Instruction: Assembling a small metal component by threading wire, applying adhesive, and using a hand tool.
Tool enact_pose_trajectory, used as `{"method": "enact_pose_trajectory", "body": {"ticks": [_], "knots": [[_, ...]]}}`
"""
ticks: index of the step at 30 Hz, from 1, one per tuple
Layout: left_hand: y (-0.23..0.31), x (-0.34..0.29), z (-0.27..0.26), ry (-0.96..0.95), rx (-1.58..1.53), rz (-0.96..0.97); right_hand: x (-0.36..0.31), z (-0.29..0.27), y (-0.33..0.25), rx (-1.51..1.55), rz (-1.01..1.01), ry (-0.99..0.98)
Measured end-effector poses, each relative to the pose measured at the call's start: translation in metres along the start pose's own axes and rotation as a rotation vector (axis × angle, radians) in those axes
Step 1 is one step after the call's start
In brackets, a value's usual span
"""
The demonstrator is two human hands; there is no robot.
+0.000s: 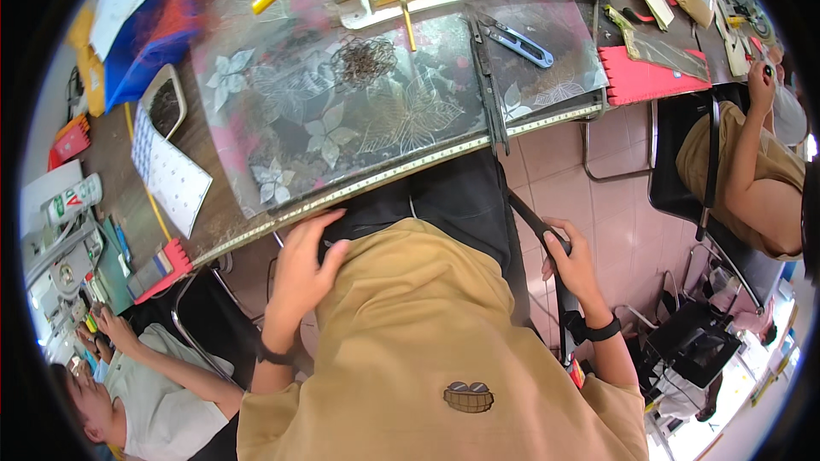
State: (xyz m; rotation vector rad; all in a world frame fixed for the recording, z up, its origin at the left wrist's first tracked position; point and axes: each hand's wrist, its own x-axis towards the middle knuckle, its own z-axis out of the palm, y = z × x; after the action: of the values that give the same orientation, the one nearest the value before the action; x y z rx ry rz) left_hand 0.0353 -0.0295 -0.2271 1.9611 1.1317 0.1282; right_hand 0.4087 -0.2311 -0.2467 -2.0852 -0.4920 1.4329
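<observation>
My left hand (309, 260) rests beside my waist at the table's front edge, its fingers stretched out and holding nothing. On the other side, my right hand (571, 263) is closed round a black chair armrest (536, 224). In front of me, a tangled heap of thin dark strands (367, 61) lies on the clear sheet (299, 94) with a flower pattern. To its right are a long dark metal bar (489, 85), reaching past the table edge, and a blue utility knife (521, 41). Neither hand touches these.
A measuring tape strip (410, 160) runs along the front edge. A blue bin (154, 51), a black-filled tray (164, 102) and a patterned paper (171, 172) stand left. A red notched spreader (636, 77) lies right. Co-workers sit at lower left (154, 384) and far right (735, 171).
</observation>
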Motion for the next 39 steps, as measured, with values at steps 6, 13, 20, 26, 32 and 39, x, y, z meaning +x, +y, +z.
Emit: {"method": "enact_pose_trajectory", "body": {"ticks": [6, 13, 20, 26, 32, 39], "knots": [[-0.033, -0.018, 0.001, -0.057, 0.055, -0.221, -0.004, 0.004, -0.011, -0.055, 0.04, 0.005], [-0.058, -0.038, 0.003, 0.147, 0.149, -0.377, 0.0, 0.005, -0.014, -0.127, -0.005, 0.062], [-0.083, -0.095, -0.012, 0.072, 0.371, -0.613, -0.003, 0.006, -0.007, -0.118, -0.024, 0.067], [-0.132, -0.124, 0.012, -0.318, 0.015, -1.004, -0.009, 0.012, -0.015, -0.09, -0.01, 0.112], [-0.129, -0.138, 0.021, -0.33, -0.363, -1.158, 0.002, 0.017, -0.016, -0.162, 0.098, 0.142], [-0.165, -0.156, 0.03, -0.377, -0.413, -1.019, 0.003, 0.011, -0.028, -0.292, 0.04, 0.185]]}}
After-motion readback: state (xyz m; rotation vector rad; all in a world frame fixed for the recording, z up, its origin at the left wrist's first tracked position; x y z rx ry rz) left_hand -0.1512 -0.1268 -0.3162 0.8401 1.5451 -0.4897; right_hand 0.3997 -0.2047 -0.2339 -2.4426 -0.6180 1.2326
